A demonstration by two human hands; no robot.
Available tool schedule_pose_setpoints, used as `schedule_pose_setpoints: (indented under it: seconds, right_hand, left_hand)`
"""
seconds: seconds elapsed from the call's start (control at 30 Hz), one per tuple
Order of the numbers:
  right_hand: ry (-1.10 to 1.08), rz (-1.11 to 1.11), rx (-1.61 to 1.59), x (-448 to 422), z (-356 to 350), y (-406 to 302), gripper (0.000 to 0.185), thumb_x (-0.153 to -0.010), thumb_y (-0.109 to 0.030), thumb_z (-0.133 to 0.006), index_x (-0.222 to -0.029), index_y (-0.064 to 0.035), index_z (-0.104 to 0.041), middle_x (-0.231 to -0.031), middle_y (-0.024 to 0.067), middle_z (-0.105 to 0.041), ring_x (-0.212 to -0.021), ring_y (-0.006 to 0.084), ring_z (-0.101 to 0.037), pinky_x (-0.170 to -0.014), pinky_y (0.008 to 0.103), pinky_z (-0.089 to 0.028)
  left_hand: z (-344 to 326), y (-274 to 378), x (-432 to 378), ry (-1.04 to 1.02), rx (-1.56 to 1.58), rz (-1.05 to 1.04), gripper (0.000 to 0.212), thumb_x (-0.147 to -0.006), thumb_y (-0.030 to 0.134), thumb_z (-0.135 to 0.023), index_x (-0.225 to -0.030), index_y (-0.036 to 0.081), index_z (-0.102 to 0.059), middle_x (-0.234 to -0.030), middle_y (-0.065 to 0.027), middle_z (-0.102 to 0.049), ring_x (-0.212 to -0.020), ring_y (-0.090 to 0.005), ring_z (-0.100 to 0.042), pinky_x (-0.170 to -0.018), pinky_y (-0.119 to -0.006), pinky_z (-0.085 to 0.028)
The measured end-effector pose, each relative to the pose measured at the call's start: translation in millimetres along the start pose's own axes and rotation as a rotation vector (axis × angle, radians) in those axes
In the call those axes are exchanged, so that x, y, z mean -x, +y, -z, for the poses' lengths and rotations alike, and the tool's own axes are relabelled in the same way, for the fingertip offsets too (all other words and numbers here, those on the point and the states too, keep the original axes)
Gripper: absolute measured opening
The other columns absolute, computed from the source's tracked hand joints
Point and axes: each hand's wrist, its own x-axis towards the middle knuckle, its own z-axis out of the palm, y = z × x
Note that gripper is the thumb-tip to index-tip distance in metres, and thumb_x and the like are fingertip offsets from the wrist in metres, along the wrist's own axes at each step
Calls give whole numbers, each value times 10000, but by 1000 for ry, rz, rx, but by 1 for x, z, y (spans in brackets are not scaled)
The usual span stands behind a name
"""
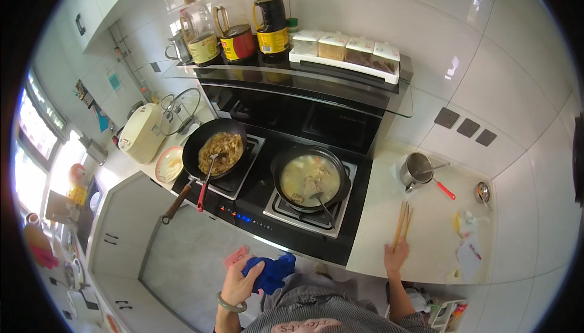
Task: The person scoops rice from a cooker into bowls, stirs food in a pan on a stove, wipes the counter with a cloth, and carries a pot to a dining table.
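Note:
My left hand (241, 277) grips a blue cloth (273, 272) in front of the stove. A pink cloth (236, 256) shows behind its fingers. Over the right-hand counter, my right hand (396, 256) has its fingers around the lower ends of some wooden chopsticks (403, 223), whose other ends point toward the wall. On the left burner sits a wok (188, 157) of browned sliced food (230, 146), with a red-handled spatula (207, 182) resting in it. The right burner carries a black pot (345, 168) of pale soup (296, 173), a ladle (323, 205) leaning in it.
A metal pot (416, 168), a red-handled strainer (443, 189) and a small metal bowl (482, 192) stand on the right counter. Left of the wok are a plate (169, 164), a glass lid (181, 111) and a rice cooker (142, 133). Bottles (235, 31) and a seasoning box (344, 61) line the shelf.

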Motion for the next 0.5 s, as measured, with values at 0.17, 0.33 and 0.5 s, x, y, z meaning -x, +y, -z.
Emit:
schedule_pose_setpoints:
  seconds: [0.17, 0.33, 0.5]
  right_hand:
    - [-555, -89, -1163, -50, 67, -174, 561, -804, -122, -731, -1282, -50, -447, -946, 64, -598, -761, 124, -581, -680, 253, -473]
    - [-481, -263, -1361, -89, 35, -213, 170, -919, -111, -579, -1054, -10, -597, -802, 45, -607, -698, 87, -563, -624, 220, -450]
    - [-363, -385, -1166, -118, 9, -193, 202, -947, -183, -547, -973, 1, -626, -709, 35, -598, -620, 96, -543, -588, 227, -443]
  left_hand:
    - [19, -6, -23, -125, -58, -111, 168, -870, 146, -604, -827, -13, -636, -712, -48, -584, -675, -100, -494, -645, -252, -402]
    - [18, 46, -33, -231, 18, 76, 164, -852, 164, -625, -839, 3, -655, -661, -47, -580, -684, -118, -488, -700, -262, -398]
    - [17, 50, -43, -300, -15, -83, 174, -871, 141, -631, -887, -31, -651, -664, -24, -636, -589, -67, -536, -569, -223, -425]
